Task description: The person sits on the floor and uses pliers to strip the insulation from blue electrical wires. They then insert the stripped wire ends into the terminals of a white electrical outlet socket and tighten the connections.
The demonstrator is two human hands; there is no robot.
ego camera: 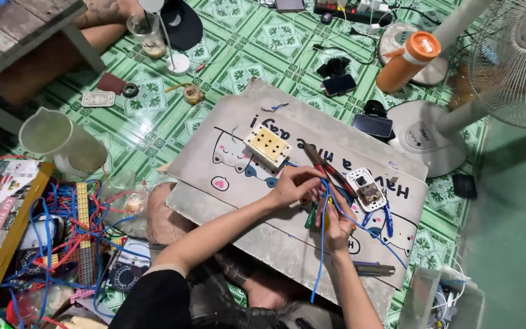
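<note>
My left hand (296, 184) pinches a blue wire (322, 244) near the middle of a grey mat (226, 131) printed with cartoon cats. My right hand (338, 220) sits just below it, gripping pliers with dark red handles (321, 163) that point up and left; the same blue wire runs through its fingers. A white switch module (366, 189) with exposed parts lies right beside both hands. A cream socket plate (268, 145) rests on the mat to the upper left. A green-handled tool (311, 216) pokes out under my hands.
An orange bottle (406, 61) and two fan bases (424, 135) stand at the upper right. A clear jug (62, 141) and a tangle of red and blue wires (71, 225) lie left. A phone (372, 125), a tape roll (193, 94) and a utility knife (374, 268) lie around.
</note>
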